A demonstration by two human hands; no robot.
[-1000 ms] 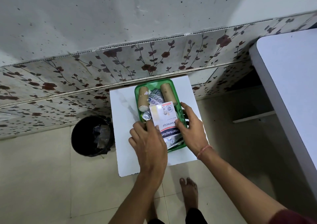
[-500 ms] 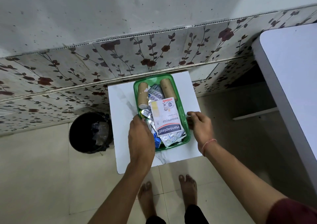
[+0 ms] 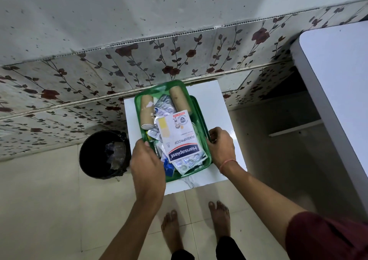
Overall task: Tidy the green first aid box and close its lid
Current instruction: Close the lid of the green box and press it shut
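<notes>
Since the previous frame both hands have closed onto the box and raised it. Left hand [image 3: 147,164] grips the near-left rim; right hand [image 3: 221,146] clasps the right rim. Green first aid box [image 3: 206,132] sits tilted above the white table [image 3: 215,104], lid off, holding a Hansaplast packet [image 3: 179,136], blister strips [image 3: 165,105] and two bandage rolls [image 3: 147,112].
</notes>
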